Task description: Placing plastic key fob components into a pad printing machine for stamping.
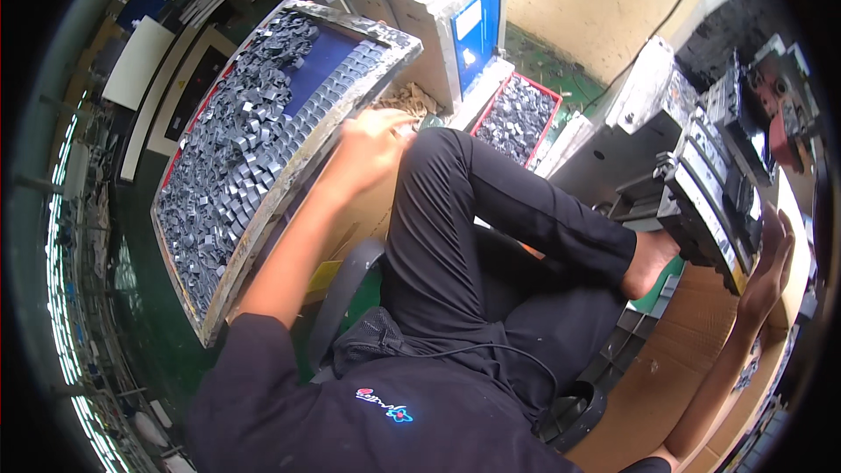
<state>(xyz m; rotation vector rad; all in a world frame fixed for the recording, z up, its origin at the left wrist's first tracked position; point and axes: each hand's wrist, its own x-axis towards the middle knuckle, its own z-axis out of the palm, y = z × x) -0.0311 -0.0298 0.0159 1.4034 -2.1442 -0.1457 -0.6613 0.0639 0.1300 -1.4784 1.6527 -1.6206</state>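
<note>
My left hand [375,147] is beside my raised knee, next to the near rim of a large tray [307,162] full of small grey pieces [236,149]. Its fingers curl inward, and whatever they might hold is hidden. Far to the right, my right hand [769,264] has its fingers stretched out. It lies alongside the metal fixture [708,197] of a machine, by the upper edge of a cardboard box [688,320]. Nothing shows in this hand.
A red crate [517,118] of similar grey pieces stands beyond my knee, beside a cabinet with a blue panel [477,35]. Crumpled tan cloth [407,101] lies behind my left hand. My bare foot [650,264] rests near the machine. A dark chair arm [342,298] curves at my left side.
</note>
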